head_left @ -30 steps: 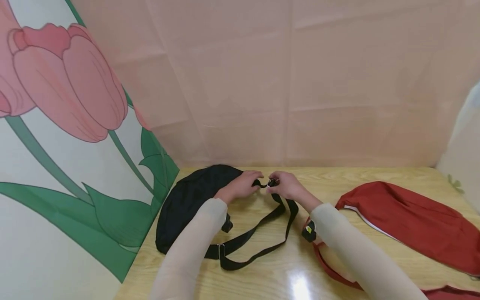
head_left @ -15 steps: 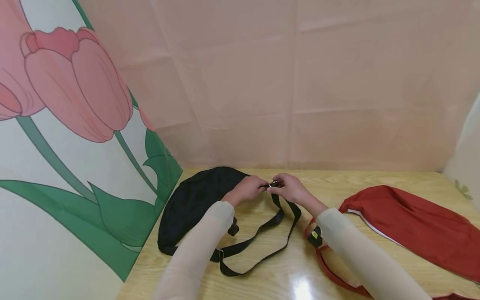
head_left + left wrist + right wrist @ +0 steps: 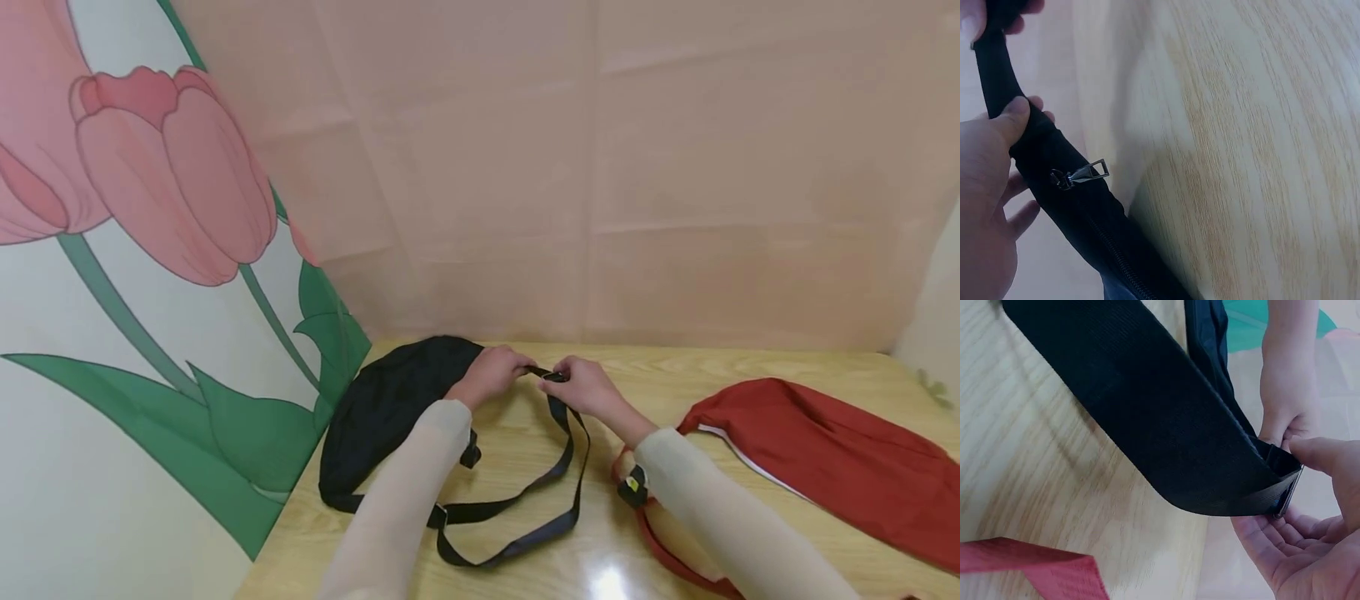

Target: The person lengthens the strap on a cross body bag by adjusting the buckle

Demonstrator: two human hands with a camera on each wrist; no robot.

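Observation:
A black waist bag [image 3: 397,400] lies at the table's left, its zip and metal zip pull [image 3: 1088,174] visible in the left wrist view. My left hand [image 3: 489,375] pinches the bag's far end, where the strap joins it, thumb on top. My right hand [image 3: 591,387] holds the strap at its metal slide buckle [image 3: 1290,492], with the thumb on one side and fingers beneath. A short stretch of strap spans between both hands. From the buckle the black strap [image 3: 1141,419] hangs down and loops over the table towards the bag's near end.
A red bag [image 3: 817,450] with a white edge lies at the right of the wooden table [image 3: 517,500]. Its red strap [image 3: 667,558] runs beneath my right forearm. A tulip-printed panel [image 3: 142,333] borders the left, and a pinkish cloth wall [image 3: 480,183] stands behind.
My hands came together at the buckle, then moved slightly apart, leaving the short strap stretch straighter. The hanging strap loop has shifted and widened. The head view has turned slightly left.

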